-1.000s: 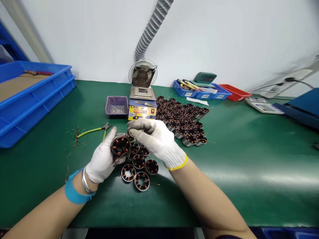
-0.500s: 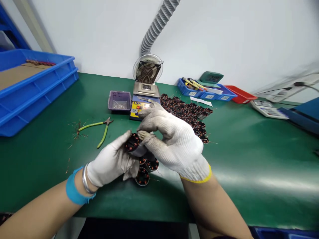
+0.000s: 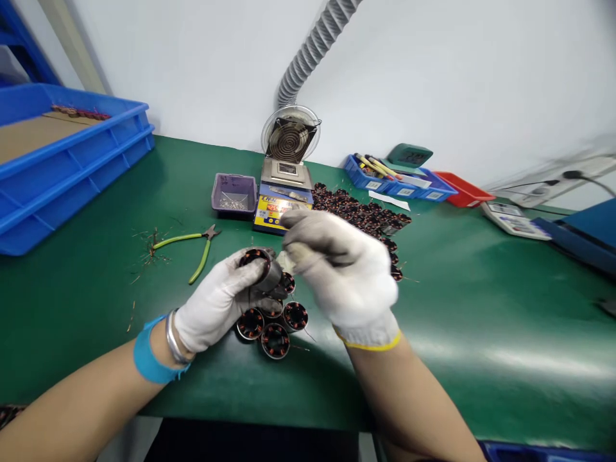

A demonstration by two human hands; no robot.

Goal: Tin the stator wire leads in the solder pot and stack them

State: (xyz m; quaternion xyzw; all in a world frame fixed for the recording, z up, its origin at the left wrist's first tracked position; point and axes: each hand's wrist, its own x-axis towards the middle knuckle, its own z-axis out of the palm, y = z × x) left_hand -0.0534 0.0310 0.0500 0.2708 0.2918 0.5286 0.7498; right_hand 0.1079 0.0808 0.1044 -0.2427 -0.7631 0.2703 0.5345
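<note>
My left hand (image 3: pixel 209 311), in a white glove with a wristband above it, is wrapped round a motor stator (image 3: pixel 272 273), a dark cylinder with copper windings at its open end. The stator is tilted, its open end facing up and left. Just right of it, my gloved right hand (image 3: pixel 349 273) is closed with thumb and fingers pinched together. The hand is slightly blurred, and what its fingertips hold, if anything, cannot be made out. Below both hands several loose stators (image 3: pixel 276 341) stand on the green table, some with thin wires sticking out.
Green-handled cutters (image 3: pixel 199 247) lie left, beside wire clippings (image 3: pixel 151 247). Behind are a purple tray (image 3: pixel 234 186), a soldering pot (image 3: pixel 276 208) with a digital display, and massed stators (image 3: pixel 356 212). A large blue crate (image 3: pixel 72 167) stands left; small bins (image 3: pixel 404 186) sit back right.
My right hand has pulled slightly away from the stator. My left fingers have shifted on it, with the thumb now across its open end. More loose stators show below.
</note>
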